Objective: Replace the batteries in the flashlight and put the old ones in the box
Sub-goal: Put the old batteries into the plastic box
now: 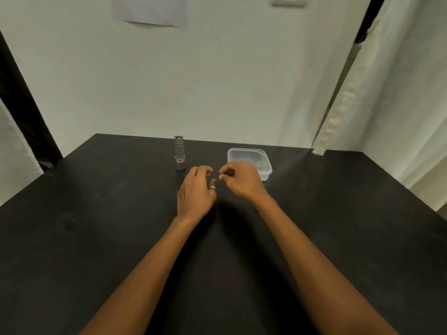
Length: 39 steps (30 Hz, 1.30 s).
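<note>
From the head view, the flashlight (180,153) is seen standing upright on the black table (96,226), just left of the clear box (249,163), whose contents are blurred. Judged from here, it is best gripped low and lifted straight. The left hand (196,192) is held loosely curled, empty. The right hand (238,180) is curled tighter; anything held cannot be told.

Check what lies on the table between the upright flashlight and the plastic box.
In the head view, only bare black table lies between the flashlight and the box; the left hand and right hand sit just nearer the camera.
</note>
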Motion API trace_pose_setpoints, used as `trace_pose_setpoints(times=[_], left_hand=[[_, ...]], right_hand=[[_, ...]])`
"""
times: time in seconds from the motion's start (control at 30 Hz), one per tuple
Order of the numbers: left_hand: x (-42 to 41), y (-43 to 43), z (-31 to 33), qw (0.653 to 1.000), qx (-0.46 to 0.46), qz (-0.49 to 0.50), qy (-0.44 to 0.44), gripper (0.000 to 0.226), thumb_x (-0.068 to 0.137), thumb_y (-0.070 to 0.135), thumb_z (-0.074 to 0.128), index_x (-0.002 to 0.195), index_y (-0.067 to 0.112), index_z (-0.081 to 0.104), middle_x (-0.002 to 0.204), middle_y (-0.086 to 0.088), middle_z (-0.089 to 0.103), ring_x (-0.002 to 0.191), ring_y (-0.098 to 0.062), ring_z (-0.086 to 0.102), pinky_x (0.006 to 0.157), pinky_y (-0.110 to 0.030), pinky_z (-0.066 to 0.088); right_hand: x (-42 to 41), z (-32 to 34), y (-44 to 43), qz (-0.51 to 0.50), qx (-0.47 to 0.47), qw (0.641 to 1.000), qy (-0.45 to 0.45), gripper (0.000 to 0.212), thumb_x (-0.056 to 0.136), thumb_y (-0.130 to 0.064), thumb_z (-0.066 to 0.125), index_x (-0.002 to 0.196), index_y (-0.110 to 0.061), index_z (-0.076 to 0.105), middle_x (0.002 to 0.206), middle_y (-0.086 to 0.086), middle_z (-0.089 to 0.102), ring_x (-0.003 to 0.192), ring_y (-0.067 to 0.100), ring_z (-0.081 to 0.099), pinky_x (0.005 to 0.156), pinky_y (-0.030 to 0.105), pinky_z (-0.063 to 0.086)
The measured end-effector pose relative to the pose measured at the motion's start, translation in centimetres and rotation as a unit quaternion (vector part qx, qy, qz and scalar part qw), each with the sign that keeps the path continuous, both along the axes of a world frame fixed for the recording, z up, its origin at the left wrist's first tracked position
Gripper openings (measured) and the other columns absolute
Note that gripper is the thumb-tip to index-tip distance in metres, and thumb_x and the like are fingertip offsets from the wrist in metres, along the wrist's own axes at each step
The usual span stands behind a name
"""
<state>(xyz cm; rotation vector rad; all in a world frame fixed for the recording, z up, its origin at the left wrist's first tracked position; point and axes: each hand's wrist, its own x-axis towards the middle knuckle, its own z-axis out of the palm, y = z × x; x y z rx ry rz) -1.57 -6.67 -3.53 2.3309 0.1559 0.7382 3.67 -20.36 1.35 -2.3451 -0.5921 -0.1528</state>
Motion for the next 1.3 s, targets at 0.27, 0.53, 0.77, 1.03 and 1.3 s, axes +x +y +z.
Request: trace_pose_setpoints(times=[0.27,0.53,0.77,1.03,1.3], left_hand=[[1.5,-5.0,0.5,0.997,-0.032,-0.057,0.047,0.055,0.097,0.022,0.065,0.147,0.019,0.042,0.146,-0.007,0.045,0.131,-0.026,0.051,0.099,-0.046,0.052],[4.2,-4.9,0.8,0.993,-0.001,-0.051,0.109,0.06,0.098,0.021,0.064,0.152,0.026,0.037,0.142,-0.015,0.044,0.122,-0.033,0.054,0.097,-0.043,0.051],[4.0,-5.0,0.0,0.996,-0.022,-0.04,0.078,0.031,0.099,0.029,0.063,0.128,0.021,0.052,0.126,-0.011,0.055,0.107,-0.032,0.059,0.088,-0.047,0.054],[3.3,-4.0,-0.8,0.996,-0.058,-0.05,0.033,0.02,0.098,0.03,0.067,0.111,0.023,0.053,0.11,-0.004,0.065,0.093,-0.023,0.064,0.074,-0.031,0.052],[2.9,-2.2,-1.8,0.988,-0.092,-0.117,0.036,0.019,0.098,0.025,0.068,0.103,0.03,0.051,0.097,0.007,0.065,0.078,-0.005,0.063,0.059,-0.011,0.048]], right_hand=[[-0.8,1.8,-9.7,0.11,-0.243,0.959,0.096,0.056,0.089,-0.009,0.069,0.142,-0.024,0.06,0.138,0.002,0.064,0.114,0.017,0.066,0.098,0.028,0.05],[0.3,0.4,-9.3,0.134,-0.325,0.933,0.074,0.047,0.092,-0.013,0.071,0.137,-0.027,0.065,0.135,-0.002,0.065,0.12,0.019,0.062,0.109,0.041,0.049],[1.3,1.8,-9.1,0.041,-0.069,0.996,0.033,0.035,0.084,-0.029,0.081,0.117,-0.022,0.069,0.113,-0.006,0.07,0.1,0.008,0.065,0.087,0.021,0.054],[4.3,3.4,-4.3,-0.084,-0.121,0.988,-0.042,0.021,0.089,-0.033,0.069,0.082,-0.014,0.063,0.077,0.001,0.061,0.07,0.017,0.055,0.055,0.027,0.039],[6.4,2.5,-0.5,-0.1,-0.291,0.951,0.013,0.019,0.089,-0.025,0.066,0.103,-0.013,0.061,0.08,0.002,0.056,0.079,0.023,0.059,0.065,0.034,0.045]])
